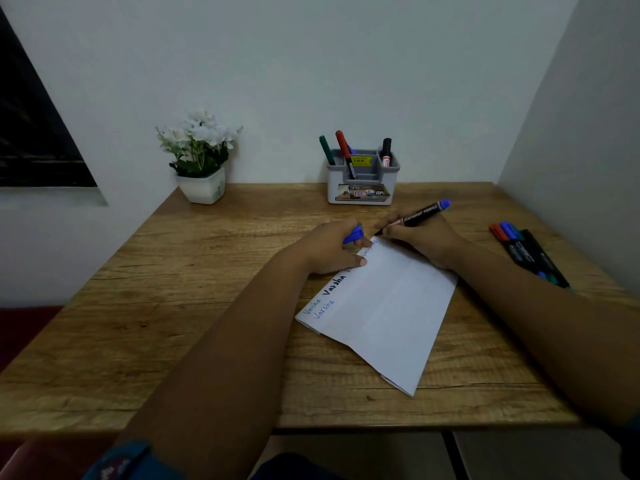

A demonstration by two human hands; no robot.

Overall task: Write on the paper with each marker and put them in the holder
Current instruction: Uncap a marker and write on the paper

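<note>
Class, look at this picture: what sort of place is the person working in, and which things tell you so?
Probably a small study or writing desk in a room corner: a wooden table against plain walls, a grey marker holder, a sheet of paper with handwriting, and a potted white flower.

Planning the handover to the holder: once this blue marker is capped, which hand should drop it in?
Probably the right hand: it already grips the blue marker and lies nearer the holder. The left hand holds the cap and steadies the paper.
</note>
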